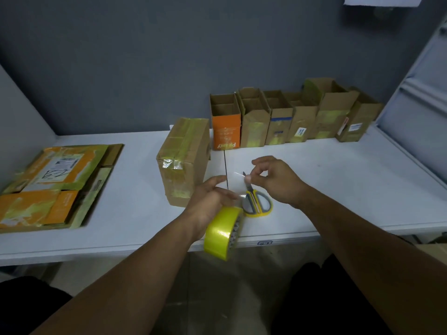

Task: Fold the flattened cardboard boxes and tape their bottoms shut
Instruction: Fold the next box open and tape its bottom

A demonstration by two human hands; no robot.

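Observation:
A folded cardboard box [185, 160] stands bottom-up on the white table [338, 189], with yellowish tape across its flaps. My left hand [210, 204] holds a yellow tape roll [221, 234] just right of the box. My right hand [273, 180] pinches the free end of a clear tape strip [235, 183] stretched between the two hands. Under the strip lie grey and yellow scissors [256, 204] on the table.
A stack of flattened boxes [53, 184] lies at the left of the table. Several folded boxes [290, 117] stand open-topped in a row along the back wall. A grey cabinet [423, 93] borders the table at the right.

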